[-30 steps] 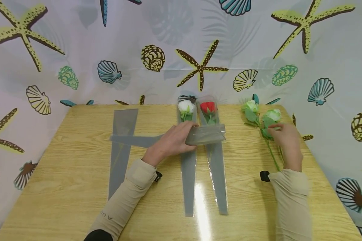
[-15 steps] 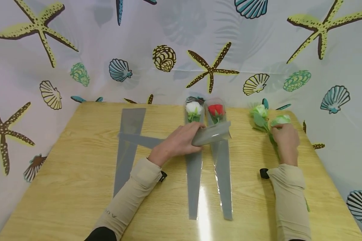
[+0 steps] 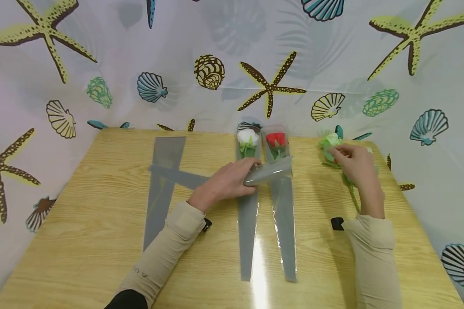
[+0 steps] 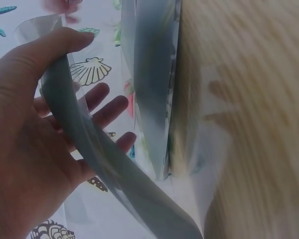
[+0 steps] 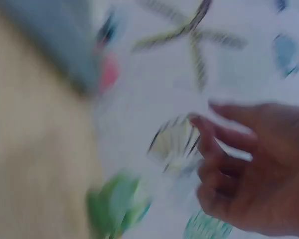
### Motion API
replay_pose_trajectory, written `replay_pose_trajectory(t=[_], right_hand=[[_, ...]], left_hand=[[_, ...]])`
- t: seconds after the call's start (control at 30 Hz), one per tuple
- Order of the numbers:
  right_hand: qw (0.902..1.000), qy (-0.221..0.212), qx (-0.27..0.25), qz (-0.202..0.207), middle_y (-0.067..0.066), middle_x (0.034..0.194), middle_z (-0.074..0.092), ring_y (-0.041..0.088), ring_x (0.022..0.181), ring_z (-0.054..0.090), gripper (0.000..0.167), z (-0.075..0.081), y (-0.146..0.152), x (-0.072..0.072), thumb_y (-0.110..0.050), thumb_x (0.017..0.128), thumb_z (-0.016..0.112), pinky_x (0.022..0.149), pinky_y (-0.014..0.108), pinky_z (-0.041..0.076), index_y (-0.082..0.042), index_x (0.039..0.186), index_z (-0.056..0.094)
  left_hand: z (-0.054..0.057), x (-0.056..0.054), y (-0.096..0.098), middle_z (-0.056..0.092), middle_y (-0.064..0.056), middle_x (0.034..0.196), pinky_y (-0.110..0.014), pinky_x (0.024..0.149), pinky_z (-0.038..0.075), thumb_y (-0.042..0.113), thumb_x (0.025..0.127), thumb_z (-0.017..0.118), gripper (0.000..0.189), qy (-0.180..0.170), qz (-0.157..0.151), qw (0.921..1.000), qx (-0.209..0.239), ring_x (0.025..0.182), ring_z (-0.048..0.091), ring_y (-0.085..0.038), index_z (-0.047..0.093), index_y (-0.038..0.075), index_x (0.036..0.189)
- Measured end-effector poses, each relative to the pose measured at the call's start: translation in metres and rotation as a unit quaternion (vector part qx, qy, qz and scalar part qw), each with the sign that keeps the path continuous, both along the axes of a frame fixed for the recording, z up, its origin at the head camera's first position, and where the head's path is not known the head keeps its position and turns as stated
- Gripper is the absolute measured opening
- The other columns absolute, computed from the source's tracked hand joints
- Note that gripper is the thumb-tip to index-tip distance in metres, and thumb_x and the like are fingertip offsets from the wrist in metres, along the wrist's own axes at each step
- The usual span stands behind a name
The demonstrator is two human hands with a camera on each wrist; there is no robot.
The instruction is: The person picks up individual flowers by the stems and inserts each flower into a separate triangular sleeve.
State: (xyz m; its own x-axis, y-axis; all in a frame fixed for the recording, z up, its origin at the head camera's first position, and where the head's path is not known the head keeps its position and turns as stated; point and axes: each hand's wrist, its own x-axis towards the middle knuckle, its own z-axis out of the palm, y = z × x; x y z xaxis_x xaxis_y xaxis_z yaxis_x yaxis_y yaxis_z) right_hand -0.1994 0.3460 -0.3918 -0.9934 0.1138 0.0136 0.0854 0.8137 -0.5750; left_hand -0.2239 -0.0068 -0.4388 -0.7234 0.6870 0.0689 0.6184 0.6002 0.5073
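Observation:
In the head view my left hand (image 3: 230, 179) grips a clear-grey plastic flower sleeve (image 3: 268, 171) held crosswise over two sleeved flowers. The left wrist view has the sleeve (image 4: 97, 139) bending across the palm, with the thumb over it. My right hand (image 3: 355, 165) is just beside a pale green-white artificial rose (image 3: 331, 140). In the right wrist view, which is blurred, its fingers (image 5: 217, 164) are loosely bent with nothing between them, and the rose (image 5: 117, 201) is apart from them. A second pale rose is mostly hidden behind this hand; a green stem (image 3: 354, 197) shows below.
A sleeved white rose (image 3: 248, 139) and a sleeved red rose (image 3: 276, 140) lie side by side on the wooden table (image 3: 100, 223). Another flat grey sleeve (image 3: 166, 154) lies at the left. A curtain printed with shells and starfish (image 3: 170, 47) hangs behind the table's far edge.
My right hand has moved from the right-hand pale rose leftward to the other pale rose. My left hand keeps its grip on the sleeve, which is slightly more tilted than a second ago.

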Motion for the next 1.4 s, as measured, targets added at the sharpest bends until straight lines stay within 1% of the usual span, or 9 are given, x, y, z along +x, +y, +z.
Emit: replay_pose_trajectory(t=[0.13,0.23,0.47,0.6,0.7,0.97,1.1,1.2,1.4], right_hand=[[0.9816,-0.055,-0.07,0.169,0.013,0.125,0.071,0.024,0.11,0.062,0.048,0.024,-0.051,0.015,-0.05,0.108,0.057,0.092,0.039,0.051,-0.013,0.136,0.071],[0.9673,-0.067,-0.1,0.223,0.013,0.121,0.072,0.023,0.108,0.06,0.036,0.022,-0.08,0.017,-0.039,0.108,0.061,0.094,0.039,0.05,-0.01,0.122,0.076],[0.9713,-0.033,-0.188,0.142,0.02,0.125,0.073,0.014,0.103,0.062,0.03,0.002,-0.099,0.017,-0.026,0.105,0.068,0.088,0.032,0.052,0.001,0.109,0.08],[0.9752,-0.002,-0.184,0.123,0.012,0.104,0.074,0.013,0.097,0.063,0.032,-0.007,-0.103,0.016,-0.026,0.101,0.074,0.081,0.028,0.051,0.003,0.089,0.078],[0.9786,0.009,-0.175,0.108,0.001,0.084,0.063,0.014,0.086,0.056,0.038,-0.011,-0.106,0.015,-0.028,0.099,0.077,0.075,0.027,0.045,0.003,0.077,0.07],[0.9814,-0.002,-0.177,0.074,-0.008,0.068,0.05,0.016,0.07,0.045,0.045,-0.01,-0.109,0.014,-0.039,0.093,0.082,0.063,0.029,0.039,-0.001,0.076,0.067],[0.9819,-0.019,-0.172,0.077,-0.01,0.061,0.046,0.015,0.065,0.043,0.043,-0.006,-0.113,0.016,-0.04,0.091,0.084,0.059,0.029,0.037,-0.007,0.073,0.062],[0.9844,-0.021,-0.152,0.085,-0.008,0.062,0.047,0.016,0.065,0.044,0.042,-0.003,-0.118,0.018,-0.037,0.092,0.084,0.06,0.029,0.038,-0.01,0.072,0.059],[0.9884,-0.008,-0.112,0.102,-0.002,0.07,0.057,0.018,0.07,0.05,0.027,-0.004,-0.124,0.023,-0.024,0.096,0.08,0.064,0.029,0.042,-0.007,0.079,0.067]], left_hand=[[-0.001,-0.002,-0.004,0.06,-0.006,0.142,-0.043,0.099,0.055,0.028,0.094,0.079,0.07,0.002,0.013,0.9999,0.005,0.116,0.062,-0.02,0.045,0.012,0.153],[-0.002,-0.002,-0.004,0.061,-0.007,0.141,-0.043,0.098,0.056,0.028,0.095,0.079,0.069,0.001,0.011,0.9999,0.012,0.116,0.063,-0.021,0.044,0.011,0.153],[-0.009,-0.001,0.001,0.054,-0.01,0.146,-0.052,0.102,0.053,0.034,0.093,0.082,0.089,0.034,0.009,0.9994,0.007,0.122,0.06,-0.025,0.032,0.012,0.163],[-0.01,0.0,0.003,0.051,-0.008,0.146,-0.053,0.1,0.051,0.038,0.09,0.084,0.099,0.061,0.019,0.9979,0.007,0.122,0.058,-0.023,0.026,0.015,0.167],[-0.009,0.001,0.005,0.051,-0.009,0.146,-0.053,0.1,0.052,0.04,0.089,0.085,0.102,0.081,0.017,0.9965,0.007,0.123,0.057,-0.024,0.025,0.014,0.167],[-0.006,0.003,0.008,0.046,-0.01,0.155,-0.056,0.104,0.051,0.044,0.086,0.088,0.109,0.118,0.008,0.993,0.012,0.135,0.054,-0.027,0.021,0.022,0.169],[0.002,0.005,0.009,0.035,-0.011,0.168,-0.058,0.116,0.043,0.049,0.094,0.078,0.089,0.156,-0.039,0.9857,0.051,0.15,0.044,-0.03,0.029,0.032,0.167],[0.014,0.01,0.011,0.034,-0.013,0.169,-0.058,0.121,0.04,0.038,0.103,0.068,0.062,0.198,-0.078,0.9735,0.083,0.154,0.042,-0.032,0.044,0.032,0.16],[0.024,0.023,0.013,0.045,-0.014,0.162,-0.059,0.115,0.044,0.017,0.107,0.055,0.038,0.26,-0.076,0.9612,0.053,0.151,0.044,-0.03,0.059,0.027,0.144]])
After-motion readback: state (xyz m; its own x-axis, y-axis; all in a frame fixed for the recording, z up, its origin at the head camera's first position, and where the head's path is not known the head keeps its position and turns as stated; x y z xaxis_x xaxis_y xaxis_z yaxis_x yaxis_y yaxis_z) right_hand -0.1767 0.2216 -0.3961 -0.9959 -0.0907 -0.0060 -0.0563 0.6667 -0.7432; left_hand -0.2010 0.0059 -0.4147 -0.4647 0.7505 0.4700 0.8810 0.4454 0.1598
